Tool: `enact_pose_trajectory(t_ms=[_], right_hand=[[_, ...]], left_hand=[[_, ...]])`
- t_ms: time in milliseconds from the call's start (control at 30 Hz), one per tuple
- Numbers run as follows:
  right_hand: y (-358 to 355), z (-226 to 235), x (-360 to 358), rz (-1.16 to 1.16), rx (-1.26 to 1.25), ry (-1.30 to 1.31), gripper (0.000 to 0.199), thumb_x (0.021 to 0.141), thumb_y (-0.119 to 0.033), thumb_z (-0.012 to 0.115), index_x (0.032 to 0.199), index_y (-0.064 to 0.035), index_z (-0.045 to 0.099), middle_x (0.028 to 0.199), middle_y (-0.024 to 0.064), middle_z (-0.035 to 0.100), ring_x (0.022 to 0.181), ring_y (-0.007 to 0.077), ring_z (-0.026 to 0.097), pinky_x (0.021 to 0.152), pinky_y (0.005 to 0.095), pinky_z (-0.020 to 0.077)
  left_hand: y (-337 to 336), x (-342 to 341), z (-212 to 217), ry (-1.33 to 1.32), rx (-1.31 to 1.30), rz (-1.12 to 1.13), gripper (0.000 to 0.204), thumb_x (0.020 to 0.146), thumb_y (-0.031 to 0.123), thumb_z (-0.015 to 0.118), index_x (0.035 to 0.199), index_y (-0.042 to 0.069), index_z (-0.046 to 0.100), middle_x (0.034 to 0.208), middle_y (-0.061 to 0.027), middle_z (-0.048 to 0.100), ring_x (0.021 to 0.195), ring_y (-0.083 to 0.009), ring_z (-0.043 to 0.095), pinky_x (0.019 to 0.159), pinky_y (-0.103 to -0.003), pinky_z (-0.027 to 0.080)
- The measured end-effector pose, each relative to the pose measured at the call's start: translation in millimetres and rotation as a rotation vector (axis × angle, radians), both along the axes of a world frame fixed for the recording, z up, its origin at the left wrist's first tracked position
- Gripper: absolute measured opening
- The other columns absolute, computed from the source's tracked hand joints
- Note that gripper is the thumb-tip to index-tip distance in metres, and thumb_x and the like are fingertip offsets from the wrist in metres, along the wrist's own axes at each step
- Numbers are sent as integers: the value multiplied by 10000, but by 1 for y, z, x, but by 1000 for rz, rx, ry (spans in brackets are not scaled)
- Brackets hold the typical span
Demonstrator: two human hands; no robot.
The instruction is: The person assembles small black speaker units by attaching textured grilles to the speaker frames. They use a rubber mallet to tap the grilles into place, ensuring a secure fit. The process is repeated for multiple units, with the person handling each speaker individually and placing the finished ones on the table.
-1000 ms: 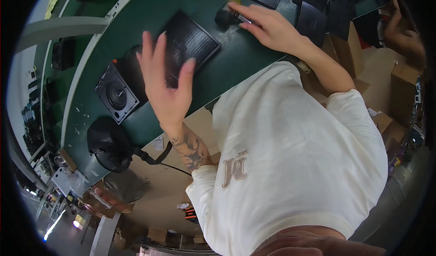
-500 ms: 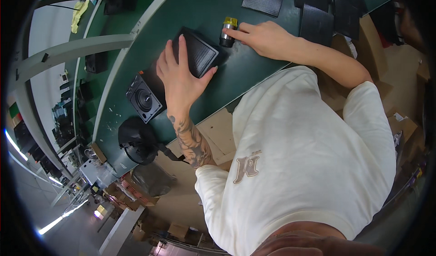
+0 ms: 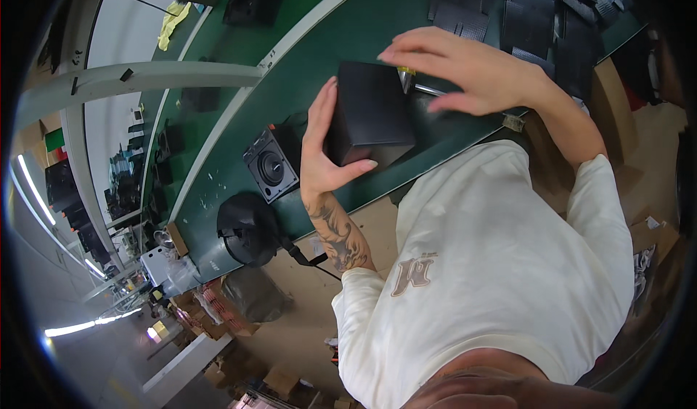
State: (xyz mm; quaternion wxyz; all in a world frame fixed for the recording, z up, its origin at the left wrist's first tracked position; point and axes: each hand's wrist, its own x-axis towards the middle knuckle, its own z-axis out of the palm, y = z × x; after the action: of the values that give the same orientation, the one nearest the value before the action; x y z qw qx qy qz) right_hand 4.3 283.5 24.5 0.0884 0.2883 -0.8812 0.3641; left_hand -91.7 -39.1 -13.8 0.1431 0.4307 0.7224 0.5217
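Note:
A black box-shaped speaker (image 3: 372, 104) stands on the green worktop, a plain dark face turned up. My left hand (image 3: 319, 137) grips it, fingers along its left side and thumb across the near side. My right hand (image 3: 483, 71) is held to the right of the box, fingers apart and holding nothing. Beneath its fingers shows part of a silver cylinder with a yellow top (image 3: 407, 80); the rest is hidden. Left of my left hand sits a smaller speaker (image 3: 270, 166) with a round cone facing out.
A black rounded object with a strap (image 3: 247, 227) lies at the worktop's near left edge. Several black mesh panels (image 3: 528, 24) are spread at the far right. A pale metal frame rail (image 3: 239, 97) runs along the back. Cardboard boxes (image 3: 617, 119) stand on the right.
The speaker has been turned, so its mesh face no longer shows. My left hand has shifted from its top to its side. My right hand has left the yellow-topped cylinder and spread its fingers.

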Motion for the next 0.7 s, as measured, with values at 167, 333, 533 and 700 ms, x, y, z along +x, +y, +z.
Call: enact_pose_trajectory(t_ms=[167, 333, 533, 700], right_hand=[[-18, 21, -13, 289, 85, 51, 1045, 678, -156, 879, 1569, -20, 350, 1569, 189, 399, 1485, 432, 333, 1218, 547, 279], [-36, 11, -38, 424, -61, 105, 1070, 681, -346, 907, 1547, 1, 382, 1481, 195, 495, 1380, 389, 465, 1164, 512, 347], [-5, 33, -130, 91, 55, 264, 1004, 709, -450, 885, 1484, 25, 459, 1336, 240, 609, 1207, 423, 583, 1030, 471, 475], [80, 21, -270, -294, 419, 348, 893, 825, -502, 786, 1502, -21, 459, 1330, 250, 613, 1206, 381, 611, 1027, 476, 495]], left_hand=[[9, -2, -2, -50, 3, -105, 1164, 564, 382, 955, 1547, 10, 454, 1611, -257, 383, 1502, -403, 364, 1213, -475, 290], [-16, -21, -34, -355, 82, -224, 1182, 536, 425, 984, 1475, -93, 486, 1522, -232, 506, 1462, -357, 429, 1217, -454, 277], [23, -40, -65, -353, 597, 535, 489, 1094, 306, 454, 1344, -102, 556, 1285, -207, 667, 1222, -308, 639, 1115, -452, 460], [33, -55, -97, -294, 320, 722, 312, 1088, 188, 521, 1216, -56, 668, 1072, -141, 736, 1014, -194, 683, 962, -340, 533]])
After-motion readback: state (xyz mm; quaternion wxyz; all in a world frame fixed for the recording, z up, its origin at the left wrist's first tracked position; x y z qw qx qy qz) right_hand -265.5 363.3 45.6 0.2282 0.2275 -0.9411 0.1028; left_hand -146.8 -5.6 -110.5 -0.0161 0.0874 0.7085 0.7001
